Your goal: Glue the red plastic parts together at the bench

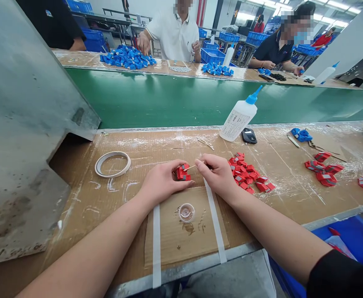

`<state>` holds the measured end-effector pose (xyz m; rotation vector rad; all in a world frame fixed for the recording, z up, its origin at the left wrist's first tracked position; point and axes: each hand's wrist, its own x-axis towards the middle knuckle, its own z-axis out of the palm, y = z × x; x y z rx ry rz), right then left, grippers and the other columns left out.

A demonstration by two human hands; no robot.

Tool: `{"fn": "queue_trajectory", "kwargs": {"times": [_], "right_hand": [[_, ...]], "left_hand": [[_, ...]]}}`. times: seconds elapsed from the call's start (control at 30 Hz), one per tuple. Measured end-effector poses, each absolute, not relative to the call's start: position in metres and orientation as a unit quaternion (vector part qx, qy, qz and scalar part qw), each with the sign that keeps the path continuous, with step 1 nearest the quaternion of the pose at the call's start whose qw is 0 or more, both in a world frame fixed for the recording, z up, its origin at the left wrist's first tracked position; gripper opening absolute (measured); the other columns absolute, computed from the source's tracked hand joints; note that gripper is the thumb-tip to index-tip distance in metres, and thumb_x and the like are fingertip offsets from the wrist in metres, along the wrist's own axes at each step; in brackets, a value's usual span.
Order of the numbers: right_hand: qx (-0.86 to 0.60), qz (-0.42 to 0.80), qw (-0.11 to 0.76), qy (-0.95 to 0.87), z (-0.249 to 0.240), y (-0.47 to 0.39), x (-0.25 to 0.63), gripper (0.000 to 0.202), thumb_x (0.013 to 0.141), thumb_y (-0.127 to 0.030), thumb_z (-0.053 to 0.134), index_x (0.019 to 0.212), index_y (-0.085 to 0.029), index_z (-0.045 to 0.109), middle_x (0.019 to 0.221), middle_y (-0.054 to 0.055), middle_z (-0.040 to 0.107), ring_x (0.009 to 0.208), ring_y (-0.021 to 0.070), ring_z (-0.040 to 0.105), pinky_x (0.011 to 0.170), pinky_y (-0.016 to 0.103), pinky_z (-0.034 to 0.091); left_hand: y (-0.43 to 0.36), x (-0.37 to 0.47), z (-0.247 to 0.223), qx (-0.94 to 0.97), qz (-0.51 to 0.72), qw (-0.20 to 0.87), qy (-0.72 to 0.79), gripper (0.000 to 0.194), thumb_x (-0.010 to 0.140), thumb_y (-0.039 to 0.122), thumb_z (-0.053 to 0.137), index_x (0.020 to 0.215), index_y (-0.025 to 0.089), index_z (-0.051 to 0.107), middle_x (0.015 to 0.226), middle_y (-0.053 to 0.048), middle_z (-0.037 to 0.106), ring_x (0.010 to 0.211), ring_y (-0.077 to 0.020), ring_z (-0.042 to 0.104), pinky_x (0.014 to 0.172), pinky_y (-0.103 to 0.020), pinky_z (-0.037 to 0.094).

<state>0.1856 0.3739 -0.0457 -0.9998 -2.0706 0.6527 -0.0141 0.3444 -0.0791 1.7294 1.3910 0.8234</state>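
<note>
My left hand (162,180) grips a small red plastic toy part (183,173) with grey patches between thumb and fingers. In my right hand (217,174) is a thin cotton swab (191,167), pinched near its end. Its tip reaches the top of the red part. Below both hands, a small clear cup (186,212) with a little liquid stands on a cardboard sheet (165,244) taped down with white strips. Right beside my right hand lies a heap of similar red parts (246,174).
A tape roll (113,164) lies left. Behind are loose swabs (205,143), a squeeze bottle (239,120) and a black device (248,135). More red pieces (325,179) lie right. A metal panel (22,136) borders the left. Co-workers sit beyond the green belt (156,99).
</note>
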Motion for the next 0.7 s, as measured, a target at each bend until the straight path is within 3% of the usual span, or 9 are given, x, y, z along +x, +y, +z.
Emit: {"fn": "queue_trajectory", "kwargs": {"times": [0.3,0.47,0.6,0.7], "right_hand": [[-0.387,0.263,0.347,-0.813,-0.049,0.377,0.185,0.045,0.098,-0.036,0.055,0.062,-0.018,0.034,0.060,-0.004,0.033,0.059,0.0088,0.031,0.058,0.027,0.025],[-0.340,0.284,0.379,-0.812,-0.038,0.372,0.188,0.042,0.098,-0.031,0.055,0.063,-0.018,0.037,0.061,-0.004,0.035,0.058,0.0088,0.032,0.057,0.027,0.026],[-0.153,0.353,0.242,-0.891,-0.034,0.358,0.187,0.038,0.096,-0.026,0.054,0.062,-0.019,0.037,0.059,-0.005,0.035,0.056,0.0090,0.035,0.058,0.027,0.027],[-0.101,0.324,0.137,-0.931,-0.037,0.352,0.184,0.040,0.094,-0.029,0.056,0.060,-0.018,0.036,0.058,-0.005,0.040,0.057,0.0095,0.036,0.059,0.028,0.027]], "left_hand": [[0.344,-0.014,-0.078,0.681,0.326,0.363,0.546,0.049,0.075,0.046,0.082,0.119,0.031,0.069,0.091,0.000,0.074,0.080,-0.0201,0.063,0.066,-0.028,0.041],[0.344,-0.016,-0.081,0.663,0.346,0.382,0.543,0.049,0.077,0.045,0.081,0.122,0.034,0.067,0.084,0.003,0.071,0.074,-0.0176,0.062,0.065,-0.027,0.040],[0.344,-0.016,-0.079,0.659,0.359,0.398,0.528,0.047,0.079,0.035,0.079,0.125,0.036,0.066,0.082,0.005,0.069,0.069,-0.0142,0.059,0.065,-0.026,0.041],[0.344,-0.015,-0.077,0.654,0.359,0.400,0.532,0.048,0.080,0.037,0.079,0.126,0.037,0.065,0.078,0.007,0.066,0.067,-0.0137,0.058,0.064,-0.026,0.041]]}}
